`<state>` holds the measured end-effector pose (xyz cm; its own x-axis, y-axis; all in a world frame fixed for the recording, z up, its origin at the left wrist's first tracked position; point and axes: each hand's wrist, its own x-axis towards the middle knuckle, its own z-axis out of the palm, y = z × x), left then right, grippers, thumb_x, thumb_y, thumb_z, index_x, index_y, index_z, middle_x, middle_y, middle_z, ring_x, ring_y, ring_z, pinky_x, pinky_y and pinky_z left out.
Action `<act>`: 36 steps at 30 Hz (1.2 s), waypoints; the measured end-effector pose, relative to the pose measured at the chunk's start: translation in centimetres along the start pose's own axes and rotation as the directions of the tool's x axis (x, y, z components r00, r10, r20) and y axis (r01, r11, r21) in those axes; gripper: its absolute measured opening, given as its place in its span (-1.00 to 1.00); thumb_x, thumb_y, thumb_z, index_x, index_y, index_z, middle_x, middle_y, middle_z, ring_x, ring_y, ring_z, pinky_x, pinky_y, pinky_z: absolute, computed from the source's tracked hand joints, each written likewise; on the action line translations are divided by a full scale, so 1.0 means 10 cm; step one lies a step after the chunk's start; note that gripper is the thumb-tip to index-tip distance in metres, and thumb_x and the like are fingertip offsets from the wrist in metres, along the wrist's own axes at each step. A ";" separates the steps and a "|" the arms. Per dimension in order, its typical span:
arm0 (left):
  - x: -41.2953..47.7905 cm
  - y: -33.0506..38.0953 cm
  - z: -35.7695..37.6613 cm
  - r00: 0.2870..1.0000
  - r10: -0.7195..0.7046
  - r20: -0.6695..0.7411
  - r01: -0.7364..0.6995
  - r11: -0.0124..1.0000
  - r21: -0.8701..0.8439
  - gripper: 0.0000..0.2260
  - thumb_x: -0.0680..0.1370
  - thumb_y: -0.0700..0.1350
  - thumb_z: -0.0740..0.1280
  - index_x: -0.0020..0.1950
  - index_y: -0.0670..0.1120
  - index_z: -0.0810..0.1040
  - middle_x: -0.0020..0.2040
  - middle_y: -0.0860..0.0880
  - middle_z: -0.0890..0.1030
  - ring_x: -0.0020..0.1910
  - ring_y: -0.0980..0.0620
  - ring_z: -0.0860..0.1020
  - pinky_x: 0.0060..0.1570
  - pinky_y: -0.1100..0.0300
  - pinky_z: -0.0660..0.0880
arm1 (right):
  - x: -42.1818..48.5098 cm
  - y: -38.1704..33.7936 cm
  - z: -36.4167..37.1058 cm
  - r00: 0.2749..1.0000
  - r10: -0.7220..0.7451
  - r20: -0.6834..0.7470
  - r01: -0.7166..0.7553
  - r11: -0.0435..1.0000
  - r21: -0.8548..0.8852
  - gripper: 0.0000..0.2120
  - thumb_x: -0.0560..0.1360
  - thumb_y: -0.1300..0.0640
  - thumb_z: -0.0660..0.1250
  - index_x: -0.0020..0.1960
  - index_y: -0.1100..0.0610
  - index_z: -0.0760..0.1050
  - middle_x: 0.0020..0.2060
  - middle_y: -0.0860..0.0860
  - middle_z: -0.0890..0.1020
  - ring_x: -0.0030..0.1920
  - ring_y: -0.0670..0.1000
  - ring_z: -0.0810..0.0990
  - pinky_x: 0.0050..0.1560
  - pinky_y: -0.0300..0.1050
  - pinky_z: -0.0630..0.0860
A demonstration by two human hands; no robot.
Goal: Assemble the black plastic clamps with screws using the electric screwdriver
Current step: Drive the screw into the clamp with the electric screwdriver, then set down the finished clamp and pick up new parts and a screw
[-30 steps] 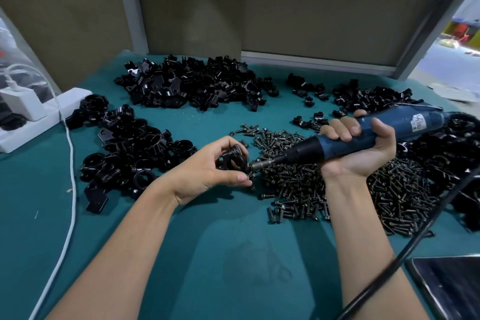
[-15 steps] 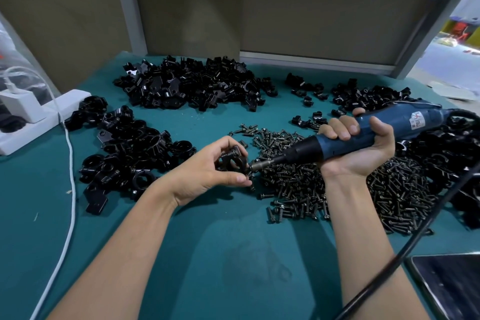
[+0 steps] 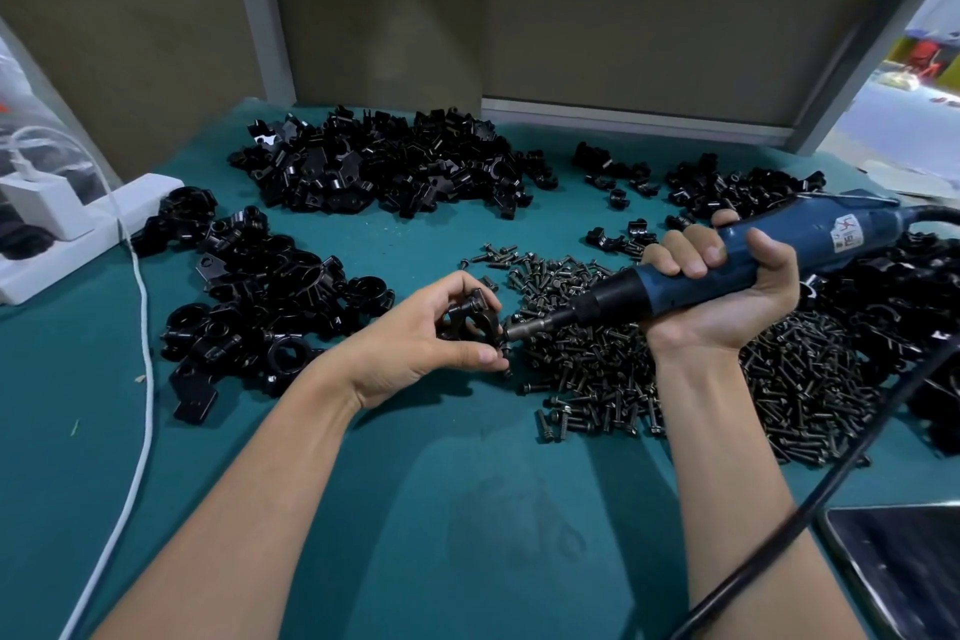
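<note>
Left hand (image 3: 415,338) pinches a small black plastic clamp (image 3: 470,317) btwn thumb & curled fingers, just above the teal cloth-covered surface (image 3: 415,509) and beside a heap of dark metal screws (image 3: 597,364). Right hand (image 3: 727,291) is wrapped round the blue electric screwdriver (image 3: 810,244). Its bit tip meets the clamp's right side, prob. on a screw, tho that's too small to confirm.

Risks:
- A bit angled off the screw axis could cam out or cross-thread.
- A light pinch could let the clamp spin w/ the torque.
- The thick black power cord (image 3: 831,483) by the right forearm could tug the tool off line.

Surface also carries piles of black clamp parts at back (image 3: 384,166) & left (image 3: 260,296), a white power strip (image 3: 78,244) w/ a white cable (image 3: 143,327), and a dark flat screen (image 3: 904,566) near right. Brown partition panels (image 3: 623,31) close off the back.
</note>
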<state>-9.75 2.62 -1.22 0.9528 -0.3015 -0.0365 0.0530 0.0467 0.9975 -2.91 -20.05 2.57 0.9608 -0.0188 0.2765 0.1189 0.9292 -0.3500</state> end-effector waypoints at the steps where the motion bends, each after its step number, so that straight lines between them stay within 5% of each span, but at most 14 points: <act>1: 0.00 0.00 0.00 1.000 0.001 -0.002 -0.001 1.000 0.002 -0.68 0.43 -0.33 0.47 0.09 -0.07 0.50 0.04 -0.13 0.57 0.02 -0.17 0.69 0.01 0.17 0.60 | 0.00 0.00 0.00 1.000 0.001 0.002 -0.001 1.000 -0.001 -0.85 0.28 0.08 0.19 -0.18 0.12 0.39 -0.53 -0.08 0.38 -0.55 -0.10 0.34 -0.49 -0.26 0.31; 12: 0.02 -0.01 0.02 1.000 -0.008 -0.009 0.008 0.999 -0.047 -0.64 0.36 -0.24 0.55 0.06 -0.04 0.52 0.01 -0.13 0.59 0.03 -0.21 0.68 0.15 0.02 0.59 | -0.01 -0.02 0.04 0.999 0.010 0.036 -0.010 1.000 -0.014 -0.76 0.21 0.10 0.31 -0.15 0.13 0.41 -0.52 -0.08 0.39 -0.54 -0.09 0.35 -0.47 -0.26 0.33; 16: 0.04 -0.03 0.01 0.999 -0.015 -0.048 0.014 1.000 -0.028 -0.61 0.29 -0.18 0.59 0.04 -0.02 0.54 -0.05 -0.10 0.64 0.09 -0.28 0.64 0.25 -0.11 0.51 | -0.05 -0.15 0.16 0.988 -0.007 0.156 0.037 0.981 -0.190 -0.81 0.32 0.11 0.26 -0.08 0.08 0.41 -0.48 -0.10 0.43 -0.47 -0.09 0.38 -0.37 -0.23 0.34; 20: 0.05 -0.01 -0.04 0.995 -0.027 -0.094 0.000 0.962 -0.272 -0.62 0.29 -0.25 0.59 0.03 -0.13 0.55 -0.11 -0.11 0.68 -0.03 -0.20 0.68 0.01 0.12 0.63 | -0.10 -0.52 0.36 0.967 0.004 0.254 0.110 0.893 -0.436 -0.82 0.29 0.17 0.31 -0.11 0.08 0.42 -0.46 -0.07 0.44 -0.46 -0.04 0.37 -0.33 -0.19 0.35; 22: 0.07 0.01 -0.03 0.984 -0.027 -0.174 -0.046 0.915 -0.402 -0.68 0.31 -0.30 0.49 0.03 -0.20 0.54 -0.11 -0.12 0.66 -0.09 -0.15 0.68 -0.12 0.22 0.64 | -0.23 -0.68 0.44 0.972 0.050 0.229 0.124 0.720 -0.683 -0.84 0.30 0.12 0.34 -0.14 0.09 0.45 -0.49 -0.03 0.44 -0.49 -0.01 0.39 -0.36 -0.20 0.41; 23: 0.08 0.02 -0.03 0.975 -0.029 -0.221 -0.077 0.886 -0.458 -0.69 0.32 -0.30 0.47 0.02 -0.22 0.52 -0.09 -0.14 0.64 -0.11 -0.13 0.68 -0.14 0.21 0.64 | -0.33 -0.73 0.46 0.972 0.074 0.223 0.149 0.539 -0.829 -0.80 0.27 0.06 0.44 -0.14 0.06 0.50 -0.49 -0.02 0.48 -0.50 -0.01 0.43 -0.40 -0.20 0.45; 25: 0.12 0.02 -0.02 0.952 -0.025 -0.306 -0.143 0.846 -0.514 -0.71 0.32 -0.27 0.44 0.00 -0.23 0.50 -0.06 -0.16 0.60 -0.14 -0.09 0.68 -0.11 0.17 0.65 | -0.57 -0.74 0.44 0.974 0.101 0.203 0.204 -0.003 -0.979 -0.62 0.17 -0.15 0.60 -0.13 -0.02 0.56 -0.43 -0.03 0.59 -0.49 -0.12 0.50 -0.44 -0.27 0.49; 27: 0.15 0.03 -0.03 0.926 -0.020 -0.376 -0.195 0.828 -0.525 -0.75 0.34 -0.25 0.43 -0.02 -0.22 0.50 -0.08 -0.14 0.60 -0.15 -0.09 0.67 -0.15 0.20 0.64 | -0.84 -0.64 0.36 0.943 0.218 0.252 0.328 -0.473 -0.818 -0.58 0.13 -0.30 0.54 -0.10 -0.16 0.55 -0.42 -0.16 0.59 -0.46 -0.20 0.54 -0.44 -0.31 0.52; 28: 0.16 0.04 -0.04 0.917 -0.022 -0.399 -0.211 0.822 -0.530 -0.79 0.38 -0.26 0.42 -0.03 -0.21 0.49 -0.09 -0.12 0.59 -0.14 -0.09 0.66 -0.17 0.22 0.63 | -0.96 -0.56 0.30 0.923 0.285 0.257 0.382 -0.607 -0.697 -0.53 0.11 -0.33 0.52 -0.06 -0.18 0.57 -0.39 -0.18 0.60 -0.44 -0.19 0.55 -0.43 -0.22 0.55; 31: 0.18 0.03 -0.05 0.905 -0.036 -0.423 -0.210 0.827 -0.521 -0.82 0.45 -0.30 0.40 0.01 -0.20 0.48 -0.03 -0.12 0.57 -0.11 -0.06 0.68 -0.15 0.25 0.62 | -1.23 -0.34 0.09 0.875 0.420 0.241 0.481 -0.692 -0.539 -0.26 0.00 -0.44 0.49 0.06 -0.06 0.65 -0.31 -0.13 0.61 -0.37 -0.08 0.54 -0.41 -0.16 0.53; 36: 0.16 0.00 0.00 0.927 -0.044 -0.371 -0.136 0.884 -0.446 -0.62 0.30 -0.28 0.46 0.08 -0.17 0.47 -0.18 -0.06 0.72 -0.12 -0.08 0.71 -0.04 0.17 0.64 | -1.41 -0.20 -0.05 0.830 0.494 0.260 0.550 -0.649 -0.525 -0.21 0.24 -0.58 0.16 0.08 0.02 0.65 -0.18 -0.14 0.62 -0.20 -0.02 0.58 -0.41 -0.13 0.57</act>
<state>-8.21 2.11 -1.31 0.9923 0.0718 -0.1005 0.0504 0.5073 0.8603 -16.55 -21.79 -1.07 0.7911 0.5389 0.2893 0.5831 -0.8073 -0.0908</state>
